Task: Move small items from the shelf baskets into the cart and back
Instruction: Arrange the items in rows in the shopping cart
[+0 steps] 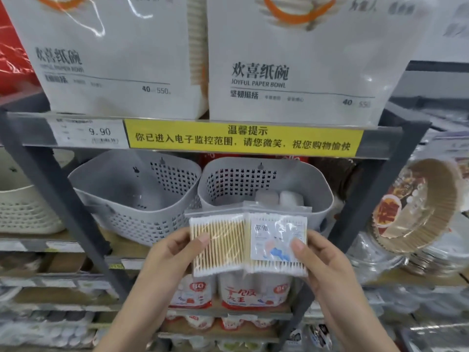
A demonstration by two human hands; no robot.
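Observation:
Two clear packs of cotton swabs are held side by side in front of the shelf. My left hand (175,252) pinches the plain left pack (220,245), thumb on its front. My right hand (319,260) pinches the right pack (276,242), which carries a blue and white label. Behind them stand two grey perforated baskets: the left basket (132,194) looks empty, and the right basket (266,181) holds a few pale wrapped items at its back. The packs hang just before the right basket's front rim. No cart is in view.
A dark metal shelf frame (63,199) surrounds the baskets, with a yellow notice strip (243,138) above. Large white paper-bowl packs (291,59) sit on the upper shelf. A cream basket (22,207) is at the left, brown paper liners (416,207) at the right, cup packs (253,293) below.

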